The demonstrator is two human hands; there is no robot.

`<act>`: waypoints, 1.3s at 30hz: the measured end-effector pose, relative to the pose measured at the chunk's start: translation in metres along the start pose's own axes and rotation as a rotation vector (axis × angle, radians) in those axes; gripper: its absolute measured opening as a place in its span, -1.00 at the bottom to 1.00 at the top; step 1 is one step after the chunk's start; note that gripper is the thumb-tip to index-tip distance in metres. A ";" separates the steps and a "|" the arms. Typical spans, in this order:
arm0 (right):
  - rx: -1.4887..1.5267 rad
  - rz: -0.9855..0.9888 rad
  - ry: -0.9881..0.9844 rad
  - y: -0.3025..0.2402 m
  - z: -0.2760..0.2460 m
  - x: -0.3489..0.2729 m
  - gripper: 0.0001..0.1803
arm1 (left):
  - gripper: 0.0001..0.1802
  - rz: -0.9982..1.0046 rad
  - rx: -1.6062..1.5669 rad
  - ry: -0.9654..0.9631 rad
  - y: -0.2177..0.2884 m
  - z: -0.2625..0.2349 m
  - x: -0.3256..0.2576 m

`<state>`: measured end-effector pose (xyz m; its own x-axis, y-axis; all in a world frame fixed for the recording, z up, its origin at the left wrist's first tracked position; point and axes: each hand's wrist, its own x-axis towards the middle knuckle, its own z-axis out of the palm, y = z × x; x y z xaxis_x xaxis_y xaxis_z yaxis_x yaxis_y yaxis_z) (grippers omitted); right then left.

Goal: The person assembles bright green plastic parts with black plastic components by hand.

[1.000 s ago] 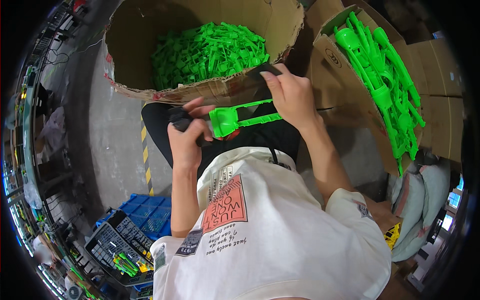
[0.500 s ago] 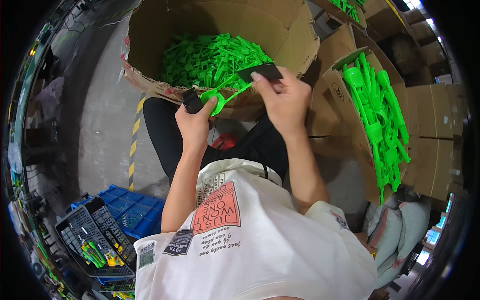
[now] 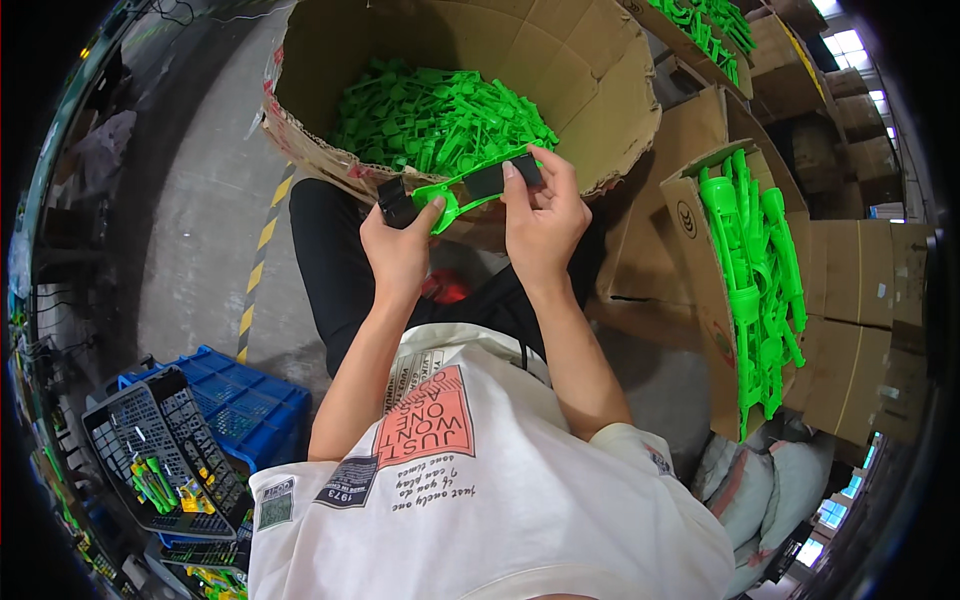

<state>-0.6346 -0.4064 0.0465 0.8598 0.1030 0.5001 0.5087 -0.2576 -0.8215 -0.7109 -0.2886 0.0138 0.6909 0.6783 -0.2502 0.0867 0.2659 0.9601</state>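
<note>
Since the earlier frame, both hands have moved slightly up and forward, carrying the green plastic part [image 3: 455,193] to a position just above the near rim of the large cardboard box [image 3: 610,110]. The left hand [image 3: 400,245] pinches the part's rounded end at 9 o'clock, its fingers clenched beside a small black piece [image 3: 396,201]. The right hand [image 3: 540,215] grips the other end at 3 o'clock, thumb and fingers closed on a second black piece [image 3: 500,178]. The part appears light, stiff and smooth (a moulded plastic strip, likely to flex a little at its thin middle), so it is best held at both thicker ends. More green parts [image 3: 440,120] fill the box at 12 o'clock.
</note>
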 end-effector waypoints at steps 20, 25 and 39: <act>-0.171 -0.215 0.006 -0.010 0.007 -0.006 -0.79 | -0.80 0.011 0.031 0.023 0.002 0.000 0.001; -0.296 -0.344 -0.035 -0.010 0.013 -0.007 -0.77 | -0.81 0.003 -0.003 0.043 0.002 0.000 0.002; -0.229 0.123 -0.273 0.020 -0.004 0.017 -0.72 | -0.82 0.152 0.147 0.076 -0.004 -0.003 0.007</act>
<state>-0.6095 -0.4134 0.0398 0.9098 0.3020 0.2847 0.4043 -0.4890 -0.7730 -0.7085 -0.2828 0.0079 0.6485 0.7540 -0.1047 0.0930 0.0581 0.9940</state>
